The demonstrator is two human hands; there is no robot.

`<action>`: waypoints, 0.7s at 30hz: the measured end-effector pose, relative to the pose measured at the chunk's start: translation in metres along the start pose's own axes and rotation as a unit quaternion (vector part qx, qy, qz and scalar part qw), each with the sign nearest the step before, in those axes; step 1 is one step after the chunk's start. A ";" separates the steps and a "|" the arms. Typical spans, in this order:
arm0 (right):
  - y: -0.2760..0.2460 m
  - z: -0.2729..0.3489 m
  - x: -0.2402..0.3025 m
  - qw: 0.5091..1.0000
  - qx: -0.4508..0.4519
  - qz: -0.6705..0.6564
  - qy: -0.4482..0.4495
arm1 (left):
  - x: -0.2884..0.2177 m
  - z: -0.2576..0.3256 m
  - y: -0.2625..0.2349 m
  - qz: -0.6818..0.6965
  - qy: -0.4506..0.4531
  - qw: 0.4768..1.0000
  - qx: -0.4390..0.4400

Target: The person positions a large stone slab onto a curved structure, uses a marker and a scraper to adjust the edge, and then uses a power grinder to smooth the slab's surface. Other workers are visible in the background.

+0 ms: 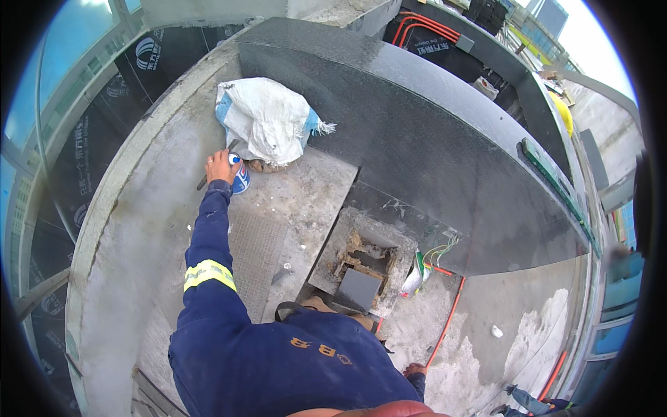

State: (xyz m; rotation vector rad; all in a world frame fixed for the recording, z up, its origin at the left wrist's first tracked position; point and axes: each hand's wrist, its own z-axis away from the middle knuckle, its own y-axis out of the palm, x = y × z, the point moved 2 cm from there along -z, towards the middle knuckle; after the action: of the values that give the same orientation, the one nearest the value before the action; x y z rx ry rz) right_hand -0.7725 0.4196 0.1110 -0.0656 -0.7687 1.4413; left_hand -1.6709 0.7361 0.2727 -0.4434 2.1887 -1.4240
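Note:
My left hand (219, 167) reaches far forward in a dark blue sleeve with a yellow reflective band and grips the top of a small blue and white can (240, 177) standing on the concrete. A white woven sack (264, 118) lies just beyond the can. My right hand (415, 370) rests low on the concrete near an orange cable (448, 320), with only the fingers showing past the blue sleeve; whether it holds anything is hidden.
A square hole in the concrete (365, 260) holds a dark grey stone tile (358, 288) and loose wires (434, 254). A large curved dark granite slab (431, 139) rises behind it. A green level (556, 184) lies on its right edge. A low curved parapet (104, 208) runs along the left.

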 end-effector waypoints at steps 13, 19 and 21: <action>0.218 0.305 0.403 0.676 0.026 0.106 -0.728 | -0.226 0.114 -0.080 0.711 -0.053 0.668 0.211; 0.180 0.336 0.396 0.610 -0.143 0.178 -0.759 | -0.364 0.223 -0.098 0.720 0.058 0.520 0.455; 0.159 0.308 0.381 0.635 -0.176 0.157 -0.736 | -0.378 0.235 -0.106 0.703 0.122 0.488 0.504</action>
State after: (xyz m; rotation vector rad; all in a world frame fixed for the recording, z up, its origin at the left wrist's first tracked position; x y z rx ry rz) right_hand -1.0894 0.6662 0.4338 0.8403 -2.4875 1.4305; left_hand -1.2255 0.7099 0.3740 1.6425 0.6674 -1.2409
